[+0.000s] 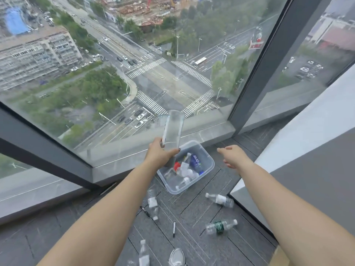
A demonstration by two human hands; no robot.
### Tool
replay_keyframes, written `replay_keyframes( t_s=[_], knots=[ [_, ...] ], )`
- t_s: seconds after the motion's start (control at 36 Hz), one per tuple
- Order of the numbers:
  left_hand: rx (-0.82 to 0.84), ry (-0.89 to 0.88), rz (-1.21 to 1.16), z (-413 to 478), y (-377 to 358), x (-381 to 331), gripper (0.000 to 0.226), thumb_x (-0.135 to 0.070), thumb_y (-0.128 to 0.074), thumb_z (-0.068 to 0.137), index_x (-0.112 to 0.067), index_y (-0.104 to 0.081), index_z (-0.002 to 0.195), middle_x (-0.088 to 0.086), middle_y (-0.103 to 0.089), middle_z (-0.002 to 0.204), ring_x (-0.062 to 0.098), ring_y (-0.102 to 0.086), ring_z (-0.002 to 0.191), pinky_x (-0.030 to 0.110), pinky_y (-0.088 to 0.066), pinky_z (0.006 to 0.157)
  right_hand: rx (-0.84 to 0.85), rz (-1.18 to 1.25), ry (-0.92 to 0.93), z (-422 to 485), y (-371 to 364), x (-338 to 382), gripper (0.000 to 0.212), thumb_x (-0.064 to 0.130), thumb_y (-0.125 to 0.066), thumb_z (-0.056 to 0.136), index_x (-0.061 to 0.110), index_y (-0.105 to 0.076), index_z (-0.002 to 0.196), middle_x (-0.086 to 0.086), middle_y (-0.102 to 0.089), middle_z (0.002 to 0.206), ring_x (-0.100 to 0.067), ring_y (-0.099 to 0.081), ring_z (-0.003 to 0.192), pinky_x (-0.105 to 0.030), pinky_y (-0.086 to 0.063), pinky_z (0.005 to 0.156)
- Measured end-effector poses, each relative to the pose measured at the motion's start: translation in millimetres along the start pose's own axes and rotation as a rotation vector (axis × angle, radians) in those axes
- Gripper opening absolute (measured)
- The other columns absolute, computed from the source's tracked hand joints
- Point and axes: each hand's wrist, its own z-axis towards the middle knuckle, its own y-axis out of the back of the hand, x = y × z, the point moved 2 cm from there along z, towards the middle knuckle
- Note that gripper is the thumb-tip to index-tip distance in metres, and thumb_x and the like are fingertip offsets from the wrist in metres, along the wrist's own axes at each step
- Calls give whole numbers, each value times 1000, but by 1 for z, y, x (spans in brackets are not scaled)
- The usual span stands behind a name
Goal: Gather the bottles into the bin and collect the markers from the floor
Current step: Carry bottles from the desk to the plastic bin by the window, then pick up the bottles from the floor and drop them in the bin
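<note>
**Floor Area at Corner Window: Bottles, Bin and Markers**

The work surface is a dark grey carpet-tile floor (201, 214) in a room corner bounded by full-height glazing with dark grey window frames (269, 60). A pale stone sill (201, 129) runs along the base of the glass. A white and grey wall panel (307, 150) stands to the right.

A clear rectangular plastic bin (208, 167) sits on the floor against the sill. It contains several bottles, including one dark blue bottle (196, 162); the exact count inside cannot be determined.

Four clear plastic bottles lie on the floor outside the bin: one with a white label (153, 204), one near the wall panel (220, 199), one with a green label (221, 226) and one at the lower edge (144, 253).

Two black markers lie on the floor: one (145, 211) just beside the white-label bottle, one (174, 229) further forward.

The left hand (160, 153) holds a tall clear empty bottle (173, 129) above the bin, fingers closed around it. The right hand (233, 156) is extended, fingers spread and empty.
</note>
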Motion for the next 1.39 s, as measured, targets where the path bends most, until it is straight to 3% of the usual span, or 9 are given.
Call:
replay_keyframes(
  t_s=[0.11, 0.19, 0.25, 0.39, 0.53, 0.86, 1.06, 1.17, 1.39],
  knots=[
    [-4, 27, 36, 15, -5, -3, 85, -59, -76, 41, -27, -46, 114, 6, -54, 118, 28, -61, 101, 48, -55, 86, -2, 29, 18, -1, 6, 5, 60, 23, -59, 86, -15, -41, 129, -35, -47, 130, -14, -35, 89, -49, -51, 86],
    [-3, 27, 78, 20, -10, -9, 68, -49, -79, 57, -22, -48, 112, 6, -56, 114, 28, -61, 99, 48, -54, 87, -9, 31, 30, 2, 9, 7, 59, 22, -59, 87, -16, -41, 128, -35, -45, 131, -21, -28, 116, -61, -38, 101],
    [-9, 22, 89, 22, -14, -15, 64, -48, -77, 59, -21, -50, 110, 8, -58, 114, 28, -62, 98, 48, -54, 87, 1, 40, 32, 6, 11, 6, 56, 25, -59, 88, -16, -46, 123, -35, -51, 125, -16, -42, 84, -58, -40, 102],
    [-41, -7, 310, 29, -20, -30, 68, -47, -50, 90, -16, -28, 146, 14, -33, 150, 33, -33, 137, 46, -29, 113, 35, 81, 40, 16, 15, -1, 41, 28, -60, 90, -7, -57, 109, -11, -58, 98, -23, -56, 91, -44, -49, 95],
    [-50, 34, 410, 35, -17, -22, 71, -52, -35, 96, -20, -9, 153, 10, -4, 161, 29, -6, 148, 43, -7, 119, 31, 79, 45, 17, 17, -8, 53, 27, -59, 91, -16, -49, 120, -31, -59, 101, -22, -50, 84, -48, -45, 101],
    [-120, 56, 333, 8, -23, -2, 68, -48, -41, 95, -15, -21, 151, 10, -22, 157, 31, -20, 144, 45, -19, 117, 83, 18, 50, 24, 28, -41, 32, 33, -63, 86, 11, -59, 109, -6, -58, 102, -21, -54, 91, -42, -49, 87],
    [-210, 98, 242, -46, -38, 17, 65, -46, -45, 94, -15, -29, 148, 12, -27, 154, 33, -27, 141, 44, -24, 115, 138, 4, 71, 4, 46, -69, 35, 29, -63, 86, -4, -59, 96, -9, -54, 86, -22, -47, 77, -37, -43, 73],
    [-315, 117, 194, -103, -50, 38, 61, -45, -45, 95, -14, -32, 146, 14, -32, 151, 33, -33, 137, 43, -30, 112, 224, -50, 144, -13, 54, -91, 37, 30, -60, 81, -7, -55, 82, -8, -38, 79, -22, -32, 74, -33, -27, 67],
    [-572, 188, -55, -269, -63, 113, 49, -34, -58, 90, -14, -46, 133, 3, -53, 131, 21, -53, 118, 33, -42, 99, 444, -174, 281, -89, 30, -119, 15, 20, -57, 92, 13, -50, 80, -11, -46, 81, -21, -42, 76, -33, -35, 70]
  ],
)
